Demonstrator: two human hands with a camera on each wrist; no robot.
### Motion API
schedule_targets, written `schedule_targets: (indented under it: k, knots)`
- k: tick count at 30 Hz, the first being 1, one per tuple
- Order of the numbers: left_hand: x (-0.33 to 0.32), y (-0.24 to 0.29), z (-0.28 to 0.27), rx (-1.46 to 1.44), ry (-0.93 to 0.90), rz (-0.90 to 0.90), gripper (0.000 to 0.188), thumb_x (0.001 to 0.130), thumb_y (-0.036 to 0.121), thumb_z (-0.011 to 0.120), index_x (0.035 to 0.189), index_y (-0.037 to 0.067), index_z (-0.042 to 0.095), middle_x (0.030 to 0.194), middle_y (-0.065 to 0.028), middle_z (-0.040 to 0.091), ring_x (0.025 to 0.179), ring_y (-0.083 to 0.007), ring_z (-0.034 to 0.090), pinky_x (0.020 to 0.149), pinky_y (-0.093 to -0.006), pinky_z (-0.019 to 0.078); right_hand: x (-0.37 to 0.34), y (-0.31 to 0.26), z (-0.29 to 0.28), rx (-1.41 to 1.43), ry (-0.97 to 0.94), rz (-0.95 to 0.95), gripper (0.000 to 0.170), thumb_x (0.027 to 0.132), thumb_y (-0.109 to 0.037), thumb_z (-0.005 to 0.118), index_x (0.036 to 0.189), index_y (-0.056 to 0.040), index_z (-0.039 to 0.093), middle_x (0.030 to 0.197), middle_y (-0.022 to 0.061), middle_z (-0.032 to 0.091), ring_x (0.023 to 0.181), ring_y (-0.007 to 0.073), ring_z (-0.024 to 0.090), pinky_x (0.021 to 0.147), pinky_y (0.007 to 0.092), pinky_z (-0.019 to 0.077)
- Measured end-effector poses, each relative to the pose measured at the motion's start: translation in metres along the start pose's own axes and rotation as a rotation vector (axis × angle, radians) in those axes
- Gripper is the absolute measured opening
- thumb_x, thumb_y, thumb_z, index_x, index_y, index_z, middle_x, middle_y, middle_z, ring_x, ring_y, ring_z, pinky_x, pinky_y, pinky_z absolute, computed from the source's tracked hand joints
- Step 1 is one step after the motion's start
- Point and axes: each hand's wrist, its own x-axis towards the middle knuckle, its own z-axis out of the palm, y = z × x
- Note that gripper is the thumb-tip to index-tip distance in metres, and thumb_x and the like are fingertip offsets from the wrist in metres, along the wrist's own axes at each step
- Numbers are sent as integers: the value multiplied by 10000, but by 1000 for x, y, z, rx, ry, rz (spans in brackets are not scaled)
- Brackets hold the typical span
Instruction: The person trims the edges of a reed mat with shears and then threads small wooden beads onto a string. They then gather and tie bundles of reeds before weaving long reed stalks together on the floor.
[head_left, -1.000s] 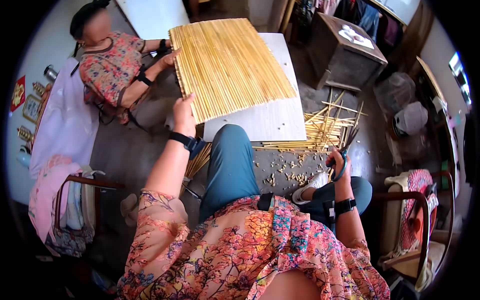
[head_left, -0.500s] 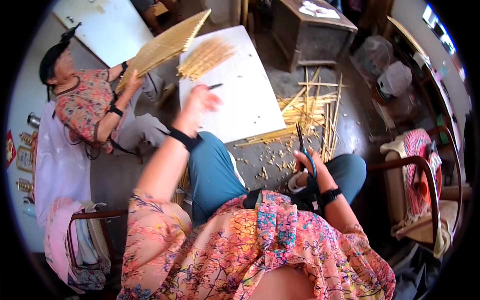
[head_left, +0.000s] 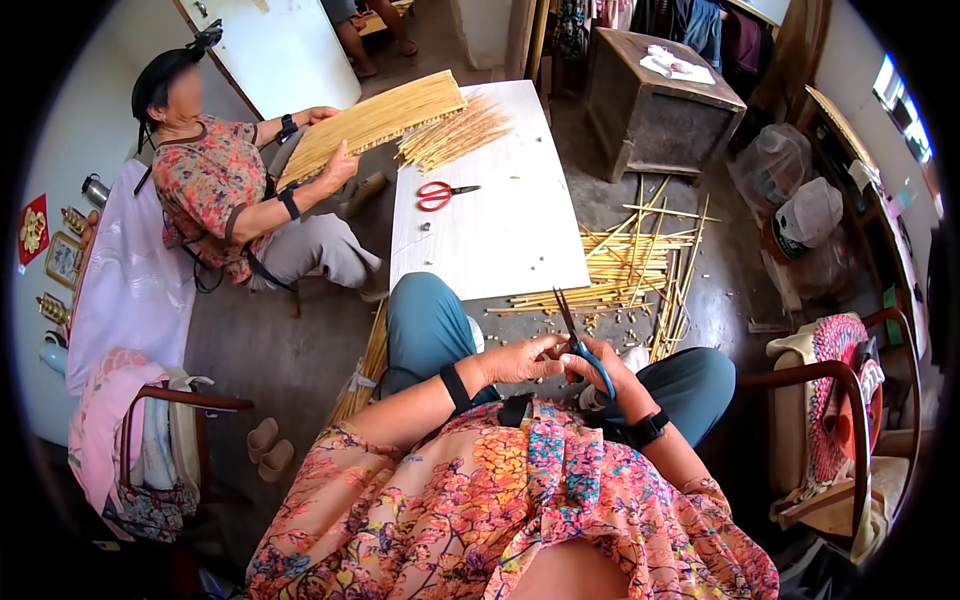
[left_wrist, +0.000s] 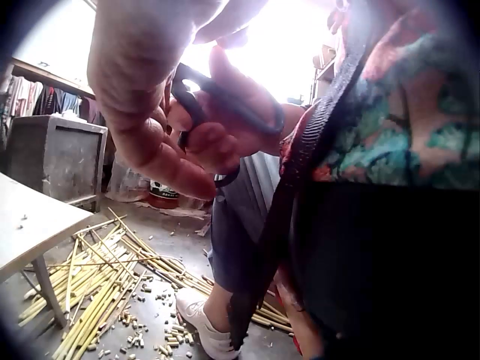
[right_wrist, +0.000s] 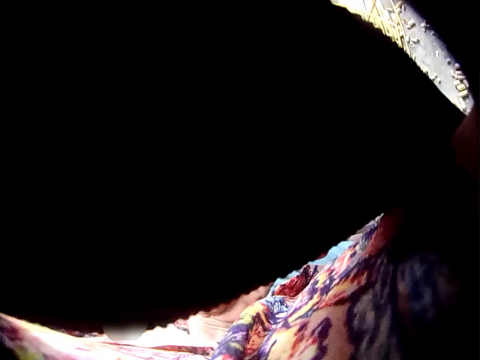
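Above the lap in the head view, my right hand (head_left: 603,366) holds blue-handled scissors (head_left: 602,377), blades pointing up and away. My left hand (head_left: 519,361) is beside it, its fingertips close to the scissors' pivot; contact is unclear. In the left wrist view, the left hand's (left_wrist: 142,90) loosely bent fingers partly cover the dark handles (left_wrist: 247,106). The right wrist view is mostly black. Another person (head_left: 205,190) at the left grips a yellow stalk panel (head_left: 375,118) with both hands, over the white table's (head_left: 500,245) far left edge.
Red-handled scissors (head_left: 464,189) and a thin stalk mat (head_left: 458,138) lie on the table. Loose stalks (head_left: 630,262) and cut bits cover the floor to its right. A wooden cabinet (head_left: 655,115) stands beyond; chairs (head_left: 835,375) flank me.
My left hand has left the panel and come back beside the right hand. The other person has drawn the panel left and tilted it, uncovering the red scissors and thin mat.
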Motion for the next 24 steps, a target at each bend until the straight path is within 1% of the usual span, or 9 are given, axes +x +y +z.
schedule_targets:
  k: [2, 4, 9, 11, 13, 16, 21, 23, 24]
  knots:
    - [-5, 14, 5, -57, -24, -72, 748, 841, 541, 493, 1388, 113, 215, 1128, -81, 499, 966, -179, 510, 783, -313, 445, 0, 6, 3, -8, -31, -11, 426, 824, -368, 624, 997, 16, 559, 671, 27, 556, 594, 104, 524, 554, 245, 440]
    - [-5, 10, 7, -52, -3, -56, 762, 837, 561, 482, 1387, 102, 222, 1107, -73, 503, 974, -169, 501, 774, -290, 434, -1, 3, 7, -38, -17, 25, 462, 808, -385, 639, 1021, 16, 555, 683, 26, 557, 602, 98, 523, 564, 243, 443]
    - [-2, -6, 9, -36, 16, 106, 727, 846, 527, 497, 1372, 82, 266, 1075, -51, 506, 970, -138, 488, 806, -258, 410, -4, 5, 5, 11, -95, 48, 540, 779, -389, 671, 1103, 16, 525, 751, 42, 585, 680, 102, 545, 626, 251, 455]
    - [1, -8, 9, -109, 34, 80, 675, 862, 475, 504, 1360, 72, 290, 1077, -49, 510, 967, -134, 497, 822, -264, 411, -5, 4, 7, -243, -34, -177, 591, 757, -368, 699, 1154, 20, 496, 843, 68, 611, 798, 130, 563, 726, 276, 460]
    - [2, -9, 10, -180, 49, 57, 624, 878, 424, 510, 1348, 63, 314, 1078, -48, 514, 964, -131, 506, 838, -269, 412, -7, -2, 7, -278, -40, -153, 613, 748, -358, 708, 1174, 21, 483, 892, 79, 613, 847, 138, 560, 765, 284, 451]
    - [5, -8, 11, -283, 250, 122, 306, 869, 152, 573, 1151, 40, 534, 991, -45, 594, 892, -117, 563, 761, -255, 462, -5, 3, 8, -248, -48, -145, 621, 735, -360, 718, 1168, 20, 485, 932, 85, 609, 882, 142, 555, 792, 290, 446]
    - [10, -2, 6, -461, 315, 82, 155, 818, 55, 599, 971, 39, 608, 850, -44, 626, 734, -118, 588, 670, -248, 466, -4, 7, 5, -124, -134, -139, 549, 717, -415, 716, 1024, 4, 537, 844, 38, 572, 791, 118, 539, 723, 266, 449]
    - [9, 7, 9, -525, 354, 93, 24, 803, 56, 608, 820, 40, 603, 714, -24, 589, 595, -110, 541, 591, -257, 427, -6, 10, 3, -28, -169, -112, 532, 708, -389, 728, 1027, -2, 552, 871, 48, 588, 822, 129, 548, 751, 272, 449]
    - [10, 7, 8, -529, 374, 102, 24, 803, 56, 608, 820, 40, 603, 714, -24, 589, 595, -110, 541, 591, -257, 427, -4, 5, 3, 80, -181, -81, 516, 699, -363, 740, 1030, -7, 566, 898, 59, 603, 853, 140, 557, 779, 278, 449]
